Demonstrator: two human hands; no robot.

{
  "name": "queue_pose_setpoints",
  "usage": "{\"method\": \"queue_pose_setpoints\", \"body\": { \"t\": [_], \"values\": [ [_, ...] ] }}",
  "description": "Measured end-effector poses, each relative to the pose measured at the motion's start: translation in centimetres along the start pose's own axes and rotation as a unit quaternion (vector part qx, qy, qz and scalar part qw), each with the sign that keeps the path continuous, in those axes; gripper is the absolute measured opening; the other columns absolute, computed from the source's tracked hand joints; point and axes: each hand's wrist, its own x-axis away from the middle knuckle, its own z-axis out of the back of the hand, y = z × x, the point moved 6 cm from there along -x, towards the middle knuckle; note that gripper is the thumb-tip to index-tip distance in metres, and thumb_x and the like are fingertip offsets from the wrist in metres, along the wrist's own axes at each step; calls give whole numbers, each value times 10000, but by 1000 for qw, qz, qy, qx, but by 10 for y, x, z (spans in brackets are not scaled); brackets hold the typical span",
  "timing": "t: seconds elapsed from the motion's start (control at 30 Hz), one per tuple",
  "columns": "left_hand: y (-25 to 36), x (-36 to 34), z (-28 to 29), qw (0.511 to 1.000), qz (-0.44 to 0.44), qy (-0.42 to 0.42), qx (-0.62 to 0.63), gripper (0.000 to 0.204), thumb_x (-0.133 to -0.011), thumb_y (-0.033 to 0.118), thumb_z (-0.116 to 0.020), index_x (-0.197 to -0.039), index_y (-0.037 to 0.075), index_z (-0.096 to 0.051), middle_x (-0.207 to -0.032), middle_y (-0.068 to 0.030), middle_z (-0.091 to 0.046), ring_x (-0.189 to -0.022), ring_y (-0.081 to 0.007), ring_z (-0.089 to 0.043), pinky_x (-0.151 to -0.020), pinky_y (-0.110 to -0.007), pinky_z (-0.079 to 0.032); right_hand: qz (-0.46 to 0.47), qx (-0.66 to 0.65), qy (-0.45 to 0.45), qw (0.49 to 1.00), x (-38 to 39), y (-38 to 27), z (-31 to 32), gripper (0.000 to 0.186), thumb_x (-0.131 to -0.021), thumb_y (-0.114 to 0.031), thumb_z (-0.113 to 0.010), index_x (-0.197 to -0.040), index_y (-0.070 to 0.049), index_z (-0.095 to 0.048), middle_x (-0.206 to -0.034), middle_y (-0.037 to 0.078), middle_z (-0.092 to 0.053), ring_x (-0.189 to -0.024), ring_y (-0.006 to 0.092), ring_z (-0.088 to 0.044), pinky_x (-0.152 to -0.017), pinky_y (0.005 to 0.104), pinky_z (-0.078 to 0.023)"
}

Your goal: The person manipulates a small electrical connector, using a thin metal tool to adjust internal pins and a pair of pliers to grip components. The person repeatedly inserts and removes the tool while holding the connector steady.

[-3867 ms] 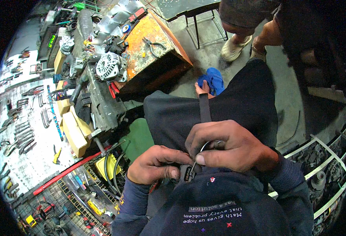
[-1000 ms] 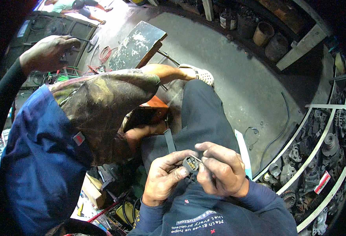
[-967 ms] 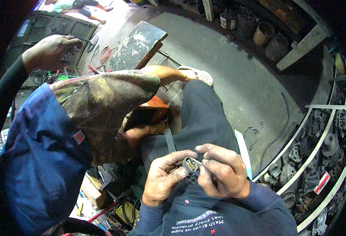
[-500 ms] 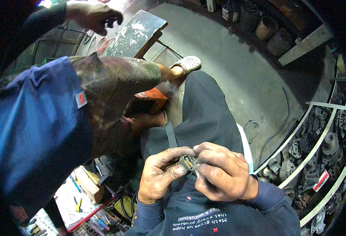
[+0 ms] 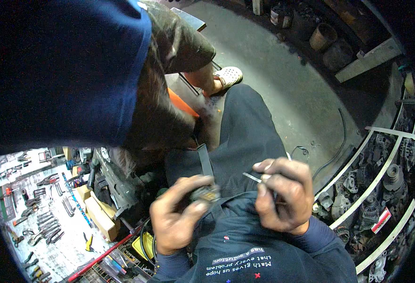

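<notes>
Between the thumb and fingers of my left hand (image 5: 174,219) sits a small dark part with brass-coloured pieces in its face (image 5: 209,194), smeared by motion. My right hand (image 5: 290,195) is a little way to the right, closed around a thin, flat metal blade (image 5: 251,177) whose tip points toward the small part without touching it. The rest of that tool is hidden in my fingers. Both hands are above my lap, over my dark shirt and trousers (image 5: 250,127).
Close on the left stands a person in a blue shirt (image 5: 75,80) and white clog (image 5: 228,77). A white bench (image 5: 75,245) bears several hand tools and a cardboard box (image 5: 99,217). On the right, a metal rack (image 5: 356,200) holds alternator-like parts. A black hose (image 5: 337,151) lies on the floor.
My hands have drawn apart, the left with the dark part moving left, the right moving right. The thin blade has come into sight. The other person has leaned in, and their hand has left view.
</notes>
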Motion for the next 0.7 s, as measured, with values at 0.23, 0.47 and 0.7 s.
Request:
{"method": "queue_pose_setpoints", "body": {
  "t": [0.23, 0.47, 0.7],
  "values": [
    [-36, 19, 14, 982, 106, -37, 152, 451, -918, 115, -766, -1315, -49, -630, -1152, -182, -729, -1055, -255, -718, -981, -387, -555, -70, -103, -104, 987, -13, -2, -16, 234, -774, 36, -776, -998, 22, -708, -947, 176, -659, -802, 262, -661, -711, 336, -539],
    [-39, 40, 16, 959, 6, -63, 277, 385, -945, 178, -774, -1213, -80, -672, -1161, -232, -714, -1106, -274, -702, -973, -387, -556, -80, -154, -163, 971, -11, -31, -45, 224, -730, 12, -825, -938, 2, -744, -931, 167, -664, -748, 235, -690, -659, 318, -572],
    [-53, 54, 23, 944, 53, -30, 325, 397, -907, 57, -793, -1240, -101, -647, -1249, -221, -698, -1129, -235, -694, -1013, -373, -553, -32, -109, -197, 974, -1, -47, -63, 319, -685, -33, -873, -976, -34, -743, -1062, 186, -697, -849, 276, -749, -711, 345, -624]
  ]
}}
